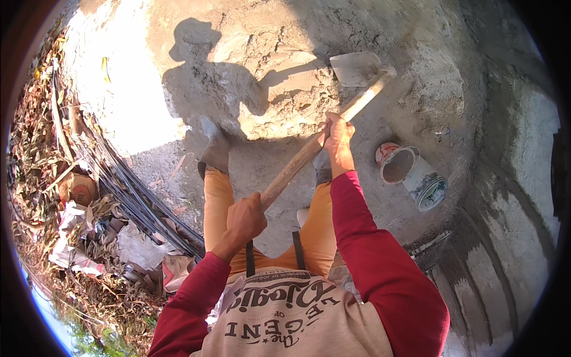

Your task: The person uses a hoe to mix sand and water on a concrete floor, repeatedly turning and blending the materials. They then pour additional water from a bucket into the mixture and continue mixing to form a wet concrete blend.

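Note:
A hoe (291, 168) with a long wooden handle slants across the view from lower left to upper right. My left hand (247, 218) is closed round the lower part of the handle. Farther up, my right hand (338, 133) grips the same handle near its middle. The broad grey blade (355, 68) is at the far end, at the right edge of a rough heap of grey mortar or wet sand (291, 110). Whether the blade touches the heap, I cannot tell. My shadow falls over the heap's left part.
Two dirty buckets, one red and white (388, 152) and one pale (423, 183), are to the right. A bundle of thin dark rods (140, 199) lies left, beside dry leaves (35, 154) and torn paper sacks (140, 244). A rough wall (499, 238) stands far right.

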Tool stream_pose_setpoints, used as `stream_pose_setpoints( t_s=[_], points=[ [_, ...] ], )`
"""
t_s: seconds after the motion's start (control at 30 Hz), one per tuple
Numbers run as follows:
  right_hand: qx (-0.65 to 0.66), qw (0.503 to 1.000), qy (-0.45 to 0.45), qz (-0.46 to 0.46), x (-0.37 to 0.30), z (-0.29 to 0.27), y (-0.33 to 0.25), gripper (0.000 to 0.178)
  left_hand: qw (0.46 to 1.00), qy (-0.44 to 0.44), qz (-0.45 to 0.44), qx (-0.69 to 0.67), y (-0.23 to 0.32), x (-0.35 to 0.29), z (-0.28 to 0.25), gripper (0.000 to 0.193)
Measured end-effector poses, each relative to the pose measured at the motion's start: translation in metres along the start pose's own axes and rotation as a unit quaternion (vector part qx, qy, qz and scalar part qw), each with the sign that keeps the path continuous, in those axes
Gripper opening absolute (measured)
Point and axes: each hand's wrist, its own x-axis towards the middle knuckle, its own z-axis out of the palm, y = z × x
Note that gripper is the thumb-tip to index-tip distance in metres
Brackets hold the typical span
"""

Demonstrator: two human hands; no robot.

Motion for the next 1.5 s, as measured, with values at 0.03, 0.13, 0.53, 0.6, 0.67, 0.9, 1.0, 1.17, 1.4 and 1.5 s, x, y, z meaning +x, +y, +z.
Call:
stream_pose_setpoints(
  t_s=[0.03, 0.13, 0.53, 0.6, 0.67, 0.9, 1.0, 1.17, 1.4, 1.5],
  points=[
    [0.018, 0.999, 0.013, -0.03, -0.007, -0.015, -0.03, 0.014, 0.999, -0.019, 0.025, -0.016, 0.012, 0.007, 0.008, 0.018],
    [0.041, 0.996, 0.033, -0.066, 0.001, -0.079, -0.091, 0.012, 0.99, -0.053, 0.118, -0.058, 0.043, 0.022, 0.014, 0.023],
    [0.239, 0.911, 0.067, 0.33, -0.011, 0.024, 0.179, 0.015, 0.959, -0.055, 0.06, 0.271, 0.046, 0.026, -0.126, 0.01],
    [0.252, 0.867, 0.062, 0.424, 0.011, 0.028, 0.175, 0.017, 0.928, -0.03, 0.103, 0.356, 0.087, 0.032, -0.142, 0.007],
    [0.255, 0.866, 0.052, 0.426, -0.005, 0.023, 0.162, 0.018, 0.9, -0.022, 0.151, 0.408, 0.106, 0.019, -0.147, 0.008],
    [0.262, 0.883, 0.012, 0.389, -0.103, 0.03, 0.104, 0.013, 0.897, 0.016, 0.146, 0.416, 0.063, -0.071, -0.214, 0.022],
    [0.231, 0.918, -0.003, 0.324, -0.149, 0.055, 0.094, 0.014, 0.922, 0.057, 0.148, 0.353, -0.018, -0.109, -0.225, 0.029],
    [0.211, 0.934, -0.041, 0.287, -0.196, 0.088, 0.115, 0.014, 0.935, 0.148, 0.159, 0.28, -0.222, -0.1, -0.153, 0.034],
    [0.18, 0.949, -0.088, 0.242, -0.257, 0.044, 0.107, 0.012, 0.968, 0.177, 0.089, 0.153, -0.293, -0.11, -0.059, 0.04],
    [0.166, 0.944, -0.106, 0.264, -0.267, 0.027, 0.105, 0.012, 0.985, 0.111, 0.02, 0.127, -0.277, -0.149, -0.043, 0.033]
  ],
)
